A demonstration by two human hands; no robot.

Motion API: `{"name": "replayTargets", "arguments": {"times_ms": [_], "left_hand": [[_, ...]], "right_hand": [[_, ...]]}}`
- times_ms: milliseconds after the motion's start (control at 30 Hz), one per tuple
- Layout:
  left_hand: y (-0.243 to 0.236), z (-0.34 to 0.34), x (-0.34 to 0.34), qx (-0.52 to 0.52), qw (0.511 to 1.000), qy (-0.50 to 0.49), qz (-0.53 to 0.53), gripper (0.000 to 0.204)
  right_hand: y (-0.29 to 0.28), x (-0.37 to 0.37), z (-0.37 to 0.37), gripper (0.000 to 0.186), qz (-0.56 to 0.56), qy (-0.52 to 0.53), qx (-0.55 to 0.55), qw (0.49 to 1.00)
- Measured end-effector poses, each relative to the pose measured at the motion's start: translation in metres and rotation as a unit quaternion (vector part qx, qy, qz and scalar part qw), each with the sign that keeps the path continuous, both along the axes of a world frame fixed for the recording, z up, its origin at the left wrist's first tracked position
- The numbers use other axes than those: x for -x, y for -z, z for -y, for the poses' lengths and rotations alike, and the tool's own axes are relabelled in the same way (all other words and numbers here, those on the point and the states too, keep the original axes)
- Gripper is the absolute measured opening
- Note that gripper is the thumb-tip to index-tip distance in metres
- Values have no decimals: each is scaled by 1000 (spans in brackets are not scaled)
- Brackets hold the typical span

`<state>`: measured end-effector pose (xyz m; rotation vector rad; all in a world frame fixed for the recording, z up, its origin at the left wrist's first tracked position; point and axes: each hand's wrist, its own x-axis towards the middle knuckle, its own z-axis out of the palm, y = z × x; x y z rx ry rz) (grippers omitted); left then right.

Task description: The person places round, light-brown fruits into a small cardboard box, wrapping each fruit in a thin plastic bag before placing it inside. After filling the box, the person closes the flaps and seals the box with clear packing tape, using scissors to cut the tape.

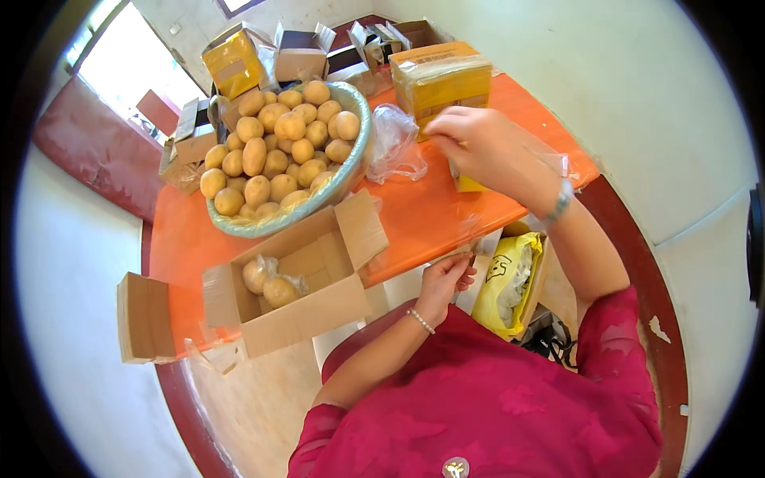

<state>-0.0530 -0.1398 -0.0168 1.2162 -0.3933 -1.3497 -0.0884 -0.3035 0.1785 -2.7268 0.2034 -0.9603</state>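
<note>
My right hand (474, 147) is raised over the orange table, in front of a yellow-brown carton. Its fingers are bent together, and whatever they may pinch is too small to make out. Down at the table's near edge, my left hand (446, 285) has its fingers curled around something thin that I cannot make out. A crumpled clear plastic bag (394, 139) lies left of my right hand. To the left stands an open cardboard box (307, 319), with two round potato-like pieces (271, 283) in clear plastic inside.
A large lined basin (357, 131) is heaped with round tan-yellow produce (291, 126). The taped carton (442, 80) stands at the back right of the orange table (426, 223). Several opened boxes crowd the far edge. Below the table sits a box with a yellow bag (504, 283).
</note>
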Motion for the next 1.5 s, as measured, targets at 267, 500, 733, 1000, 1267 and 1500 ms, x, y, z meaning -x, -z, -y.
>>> {"name": "replayTargets", "arguments": {"times_ms": [267,500,733,1000,1267,1500], "left_hand": [[-9,-29,-4,-24,998,37,49,31],[-2,-51,-15,-37,997,57,43,22],[-18,-70,-19,32,992,79,91,26],[-50,-86,-9,199,975,-16,-96,56],[-61,-79,-1,196,965,-74,-157,44],[-42,-104,-5,130,965,-226,-23,21]], "right_hand": [[23,-103,16,15,-215,-14,201,956],[28,-135,42,28,-346,92,25,933],[-23,-80,-2,19,-306,91,84,944],[5,62,-75,12,-124,29,-173,977],[87,118,-109,21,-95,48,-567,817],[130,176,-71,18,-88,169,-644,741]]}}
